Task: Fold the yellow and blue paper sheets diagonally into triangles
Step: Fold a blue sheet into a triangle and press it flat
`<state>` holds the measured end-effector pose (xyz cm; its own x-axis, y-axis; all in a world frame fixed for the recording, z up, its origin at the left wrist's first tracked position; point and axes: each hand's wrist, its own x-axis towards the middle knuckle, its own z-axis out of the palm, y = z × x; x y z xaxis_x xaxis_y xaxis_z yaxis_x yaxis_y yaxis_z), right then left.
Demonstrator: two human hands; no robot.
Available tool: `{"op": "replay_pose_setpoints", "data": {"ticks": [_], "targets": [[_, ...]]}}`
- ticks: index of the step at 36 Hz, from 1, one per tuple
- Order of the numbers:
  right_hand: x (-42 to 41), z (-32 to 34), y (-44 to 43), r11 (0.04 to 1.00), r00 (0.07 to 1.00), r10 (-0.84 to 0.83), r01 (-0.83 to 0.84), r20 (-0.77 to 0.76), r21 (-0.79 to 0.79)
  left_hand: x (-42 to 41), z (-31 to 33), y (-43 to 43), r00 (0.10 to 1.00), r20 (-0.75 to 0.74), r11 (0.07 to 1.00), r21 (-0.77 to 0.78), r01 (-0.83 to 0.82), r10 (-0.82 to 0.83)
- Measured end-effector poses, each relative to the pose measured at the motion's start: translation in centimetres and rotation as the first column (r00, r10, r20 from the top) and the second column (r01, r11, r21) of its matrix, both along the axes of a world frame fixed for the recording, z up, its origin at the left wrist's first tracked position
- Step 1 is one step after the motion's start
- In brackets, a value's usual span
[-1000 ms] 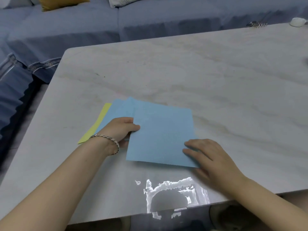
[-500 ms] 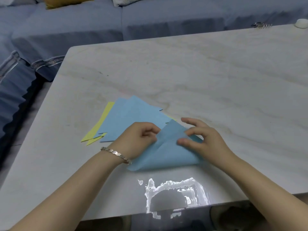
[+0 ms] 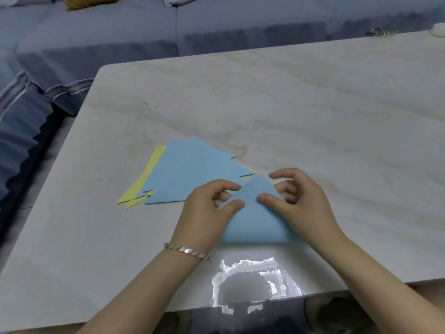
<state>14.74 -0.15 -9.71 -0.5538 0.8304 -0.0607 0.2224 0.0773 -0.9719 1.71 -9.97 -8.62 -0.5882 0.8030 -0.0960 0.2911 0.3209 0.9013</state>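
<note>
On the pale marble table, head view, we've got one blue sheet folded up into a triangle, point away from us, right near the front edge. Our left hand pinches its left slope, thumb on top and fingers curled behind. Our right hand grips the right slope the same way, thumb pressing the paper, index finger lifted off it. Just behind and left sits a stack of folded blue triangles with yellow paper peeking out underneath on the left and a sliver on the right. There's a bracelet on our left wrist. A blue sofa runs behind the table.
</note>
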Motion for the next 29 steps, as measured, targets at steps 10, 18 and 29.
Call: {"op": "replay_pose_setpoints", "data": {"ticks": [10,18,29], "targets": [[0.3,0.7,-0.4,0.998,0.996,0.038,-0.041,-0.079,-0.047,0.5,0.5,-0.4,1.0,-0.019,0.999,0.035,-0.005,0.005],[0.6,0.7,-0.7,0.998,0.997,0.031,-0.034,-0.072,-0.043,1.1,0.8,-0.1,0.997,0.001,0.994,0.07,-0.08,0.08],[0.6,0.6,-0.7,1.0,0.998,-0.017,0.015,-0.068,-0.02,1.4,0.6,-0.2,0.997,0.019,0.997,0.042,-0.069,0.069]]}}
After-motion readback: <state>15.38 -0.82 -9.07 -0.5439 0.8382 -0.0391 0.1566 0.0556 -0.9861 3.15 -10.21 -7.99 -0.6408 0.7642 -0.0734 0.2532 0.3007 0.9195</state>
